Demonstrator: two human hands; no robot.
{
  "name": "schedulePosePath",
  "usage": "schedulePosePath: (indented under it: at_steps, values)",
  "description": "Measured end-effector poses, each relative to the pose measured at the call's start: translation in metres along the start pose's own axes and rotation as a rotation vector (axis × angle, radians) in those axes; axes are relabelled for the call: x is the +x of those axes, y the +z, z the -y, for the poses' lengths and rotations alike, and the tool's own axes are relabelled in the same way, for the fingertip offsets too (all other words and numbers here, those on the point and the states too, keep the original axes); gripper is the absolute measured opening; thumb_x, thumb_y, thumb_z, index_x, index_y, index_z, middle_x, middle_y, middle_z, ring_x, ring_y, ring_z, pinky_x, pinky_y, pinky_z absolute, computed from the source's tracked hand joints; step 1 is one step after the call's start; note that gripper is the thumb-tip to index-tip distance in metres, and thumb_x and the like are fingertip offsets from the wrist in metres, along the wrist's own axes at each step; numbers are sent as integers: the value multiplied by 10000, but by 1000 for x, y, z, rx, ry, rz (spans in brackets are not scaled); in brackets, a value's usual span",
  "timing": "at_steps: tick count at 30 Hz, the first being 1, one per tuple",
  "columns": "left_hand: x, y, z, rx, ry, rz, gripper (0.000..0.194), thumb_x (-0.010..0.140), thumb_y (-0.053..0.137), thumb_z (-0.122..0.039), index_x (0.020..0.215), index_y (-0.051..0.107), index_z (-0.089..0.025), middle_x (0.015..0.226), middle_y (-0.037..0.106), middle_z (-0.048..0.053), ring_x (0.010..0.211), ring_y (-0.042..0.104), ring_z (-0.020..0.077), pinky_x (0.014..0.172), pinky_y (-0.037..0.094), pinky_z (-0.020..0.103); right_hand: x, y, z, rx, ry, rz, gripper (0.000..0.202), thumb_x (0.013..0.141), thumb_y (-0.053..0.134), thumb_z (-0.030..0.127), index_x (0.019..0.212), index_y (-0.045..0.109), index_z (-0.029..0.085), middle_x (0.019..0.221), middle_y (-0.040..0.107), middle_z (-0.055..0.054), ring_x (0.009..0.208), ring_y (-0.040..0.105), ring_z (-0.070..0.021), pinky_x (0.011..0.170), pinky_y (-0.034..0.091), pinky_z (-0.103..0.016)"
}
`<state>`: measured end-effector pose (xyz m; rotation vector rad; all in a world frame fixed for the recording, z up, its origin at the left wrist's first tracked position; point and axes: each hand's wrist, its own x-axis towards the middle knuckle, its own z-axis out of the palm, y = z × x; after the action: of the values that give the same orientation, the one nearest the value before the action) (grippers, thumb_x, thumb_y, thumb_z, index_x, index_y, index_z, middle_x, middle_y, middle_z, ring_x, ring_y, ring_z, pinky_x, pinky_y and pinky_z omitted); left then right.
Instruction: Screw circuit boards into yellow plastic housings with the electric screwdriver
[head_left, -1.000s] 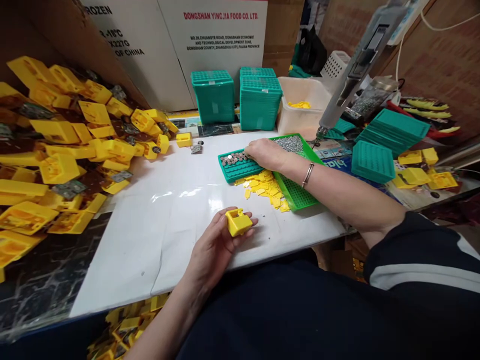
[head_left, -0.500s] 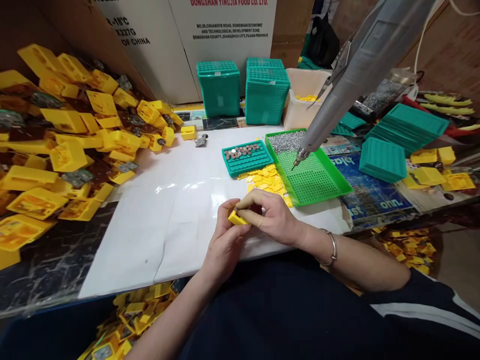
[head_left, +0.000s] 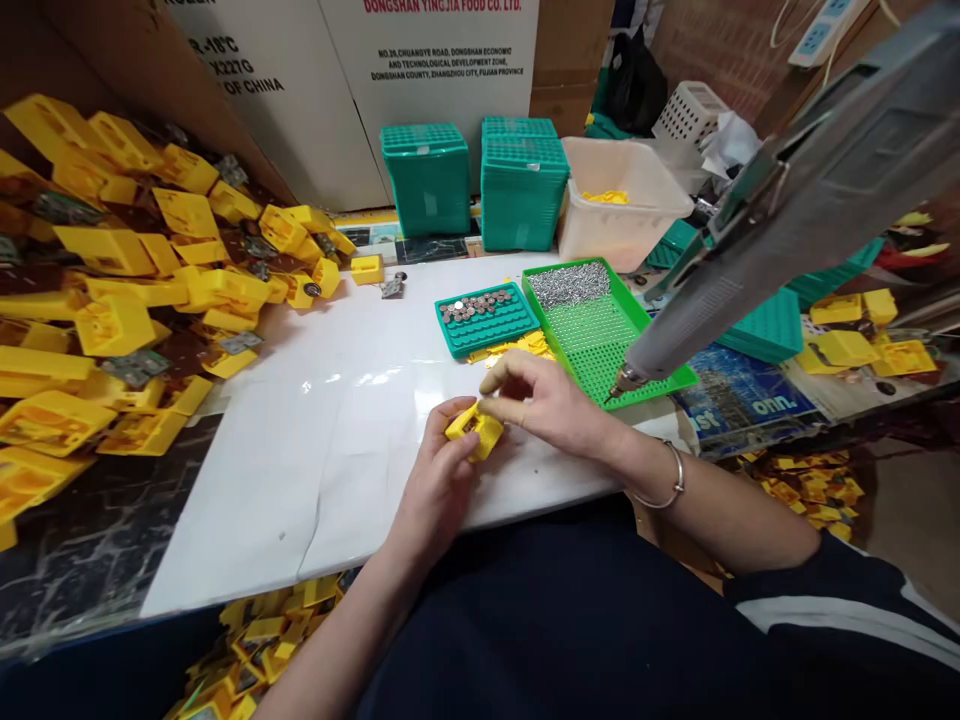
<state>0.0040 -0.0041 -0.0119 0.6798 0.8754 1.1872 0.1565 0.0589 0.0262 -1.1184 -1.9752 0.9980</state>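
A small yellow plastic housing (head_left: 486,432) with an open side sits in my left hand (head_left: 444,465), held between thumb and fingers above the white work surface. My right hand (head_left: 551,405) is at the housing's upper right edge, thumb and index finger closed together there. Whatever the right fingertips pinch is too small to make out. Behind my hands are a teal tray (head_left: 487,325) with round metal pieces in its back rows and a pile of flat yellow pieces (head_left: 525,346). To their right is a green perforated tray (head_left: 600,330) with many small screws (head_left: 571,283).
A grey electric screwdriver (head_left: 697,290) hangs tip-down over the green tray. Yellow housings (head_left: 120,320) with circuit boards heap up at left. Stacked teal trays (head_left: 523,190) and a pale bin (head_left: 619,215) stand at the back. More yellow housings (head_left: 817,490) lie below right.
The yellow housing has turned in my left hand, showing more of its side. My right fingers have lifted to its top edge. The screwdriver appears lower and farther right as the view shifts.
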Motion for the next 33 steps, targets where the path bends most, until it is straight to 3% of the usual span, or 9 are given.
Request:
schedulePosePath:
  at_steps: [3, 6, 11, 15, 18, 21, 23, 25, 33]
  values:
    - [1, 3, -3, -50, -57, -34, 190, 827, 567, -271, 999, 554, -192, 925, 689, 58, 837, 668, 211, 745, 512, 354, 22, -13, 1, -522, -80, -154, 205, 910, 494, 182, 1046, 642, 143, 1021, 631, -105, 871, 593, -184, 794, 453, -329]
    - [-1, 4, -4, -26, -70, -24, 170, 821, 557, -248, 976, 551, -179, 895, 699, 67, 811, 684, 227, 646, 524, 329, 57, -28, -6, -926, 74, -111, 307, 928, 396, 132, 1059, 671, 94, 1057, 641, -192, 948, 595, -274, 777, 430, -381]
    - [-2, 2, -3, -38, -61, -39, 190, 812, 568, -251, 990, 531, -193, 901, 696, 51, 824, 684, 214, 666, 542, 335, 108, -43, -27, -1046, 203, -8, 299, 888, 473, 152, 1032, 705, 32, 1054, 663, -252, 972, 597, -324, 752, 410, -390]
    - [0, 2, -3, -42, -50, -53, 224, 788, 605, -261, 990, 527, -204, 914, 689, 44, 881, 686, 221, 757, 539, 366, 120, -46, -33, -1029, 191, 3, 282, 859, 547, 208, 997, 722, 36, 1035, 684, -242, 953, 605, -313, 772, 415, -390]
    - [0, 1, -3, -59, -35, -32, 279, 757, 627, -206, 1017, 528, -221, 983, 674, 34, 978, 669, 222, 890, 510, 401, 109, -43, -27, -976, 143, -35, 244, 858, 546, 216, 962, 731, 96, 1039, 699, -181, 955, 601, -269, 789, 422, -371]
    - [0, 0, -1, -83, -5, -16, 363, 726, 618, -120, 1055, 518, -237, 1041, 646, 22, 1065, 632, 215, 992, 459, 418, 77, -33, -12, -527, 43, -35, 150, 819, 615, 260, 855, 717, 155, 893, 718, -72, 822, 612, -179, 736, 445, -308]
    - [-1, 0, 1, -83, 40, 4, 388, 737, 604, -96, 1082, 505, -244, 1067, 628, 18, 1096, 604, 199, 1015, 440, 398, 50, -23, -2, -113, 18, 97, 134, 789, 663, 285, 802, 689, 154, 800, 699, -25, 745, 609, -136, 685, 462, -265]
    - [-2, 0, 3, -57, 85, 26, 390, 767, 593, -100, 1109, 487, -254, 1094, 610, 15, 1083, 586, 177, 997, 440, 359, 25, -13, 7, 69, 22, 209, 120, 796, 662, 270, 793, 683, 152, 770, 686, -5, 718, 604, -115, 666, 464, -242]
    - [-7, 1, 6, 265, 203, -24, 359, 836, 608, -201, 1165, 477, -261, 1057, 536, 13, 984, 519, 169, 877, 410, 260, -8, 9, 5, -165, -157, 114, 97, 868, 603, 221, 837, 673, 162, 830, 687, -33, 785, 583, -139, 756, 428, -275]
